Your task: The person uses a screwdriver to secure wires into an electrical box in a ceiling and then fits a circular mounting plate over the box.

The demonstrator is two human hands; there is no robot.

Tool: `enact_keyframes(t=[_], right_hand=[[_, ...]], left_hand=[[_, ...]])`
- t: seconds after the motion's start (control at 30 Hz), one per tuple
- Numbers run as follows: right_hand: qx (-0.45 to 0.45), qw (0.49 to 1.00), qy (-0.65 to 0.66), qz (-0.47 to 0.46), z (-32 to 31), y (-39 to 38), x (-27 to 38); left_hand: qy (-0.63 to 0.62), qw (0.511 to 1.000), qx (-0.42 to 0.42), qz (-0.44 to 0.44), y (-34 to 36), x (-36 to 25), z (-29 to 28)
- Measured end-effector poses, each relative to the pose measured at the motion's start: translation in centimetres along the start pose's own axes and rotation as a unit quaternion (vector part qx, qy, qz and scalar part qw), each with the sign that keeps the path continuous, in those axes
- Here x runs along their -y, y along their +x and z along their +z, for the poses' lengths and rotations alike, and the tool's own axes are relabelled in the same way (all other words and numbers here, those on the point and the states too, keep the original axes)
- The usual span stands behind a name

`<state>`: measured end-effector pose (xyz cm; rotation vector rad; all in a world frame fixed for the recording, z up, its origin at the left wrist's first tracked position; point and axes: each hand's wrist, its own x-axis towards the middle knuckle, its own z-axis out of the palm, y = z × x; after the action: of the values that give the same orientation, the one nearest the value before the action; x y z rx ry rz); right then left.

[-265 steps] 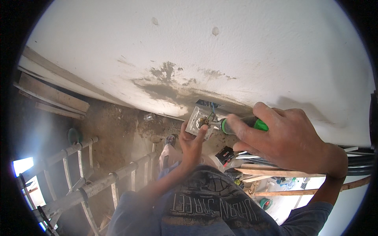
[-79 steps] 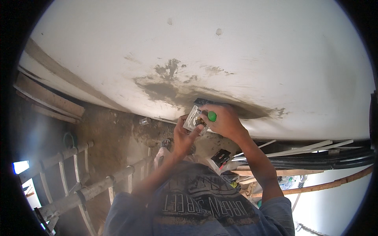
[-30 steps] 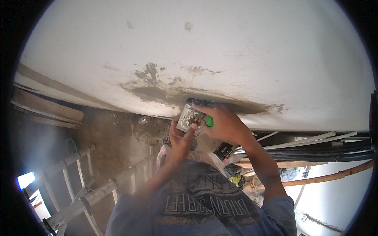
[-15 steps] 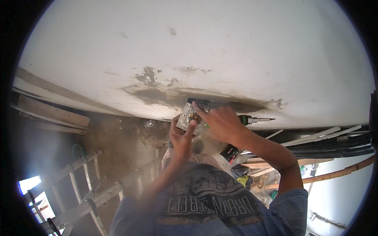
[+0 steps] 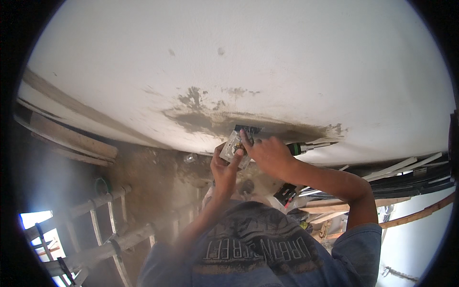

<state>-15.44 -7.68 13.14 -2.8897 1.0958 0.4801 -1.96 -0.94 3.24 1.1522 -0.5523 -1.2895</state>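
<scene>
My left hand (image 5: 224,168) grips a whitish electrical faceplate (image 5: 229,150) by its edge, thumb over the back where brass-coloured terminals show. Close above it, a dark rectangular wall box (image 5: 247,128) opens in the wall. My right hand (image 5: 275,157) keeps a screwdriver (image 5: 297,149) with a black and green handle in its curled fingers, the shank pointing right along the wall. Its index finger reaches out to the top of the faceplate, by the box opening. Any wires between plate and box are too small to make out.
Grey plaster patches (image 5: 201,119) mark the white wall around the box. A ladder-like frame (image 5: 95,248) stands at lower left. Long white strips (image 5: 392,167) and wooden battens (image 5: 416,213) lie at right. Below my right forearm sits a black and red box (image 5: 285,193).
The view has shifted a little, so the wall patches and floor things appear slightly right and lower. My hands keep nearly the same hold on the faceplate and screwdriver.
</scene>
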Motion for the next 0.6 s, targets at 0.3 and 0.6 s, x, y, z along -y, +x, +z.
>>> enact_keyframes(t=[0.3,0.6], right_hand=[[0.016,0.976,0.217,0.01,-1.5,0.0,-1.5],[0.022,0.989,0.145,0.034,0.4,-1.0,-0.7]], left_hand=[[-0.056,0.998,0.007,0.007,-0.1,0.2,0.0],[0.017,0.999,-0.006,-0.035,-0.2,-0.6,0.0]])
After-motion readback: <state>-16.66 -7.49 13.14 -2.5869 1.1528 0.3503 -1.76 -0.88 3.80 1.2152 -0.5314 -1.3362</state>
